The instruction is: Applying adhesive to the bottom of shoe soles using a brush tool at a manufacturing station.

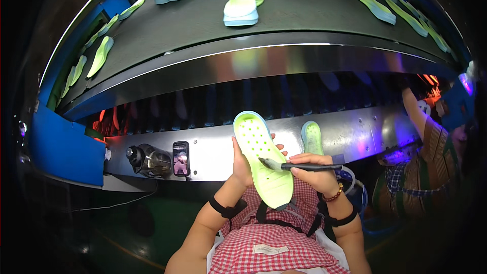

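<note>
A lime-green shoe sole (264, 147) with a pale blue edge and a pattern of small holes is tilted up in front of me. My left hand (242, 165) grips it from the left, with fingertips showing past its right edge. In my right hand (315, 175) is a black-handled brush (309, 166), held between thumb and fingers. Its bristles touch the middle of the sole's face. A second green sole (313, 138) lies on the metal ledge just beyond my right hand.
Beyond the metal ledge (213, 147) runs a dark conveyor belt (193, 23) carrying several soles, one green-and-blue pair (244, 6) at its middle. A dark bottle (149, 160) and a phone (180, 158) rest on the ledge at left. Another person's arm (415, 111) reaches in at right.
</note>
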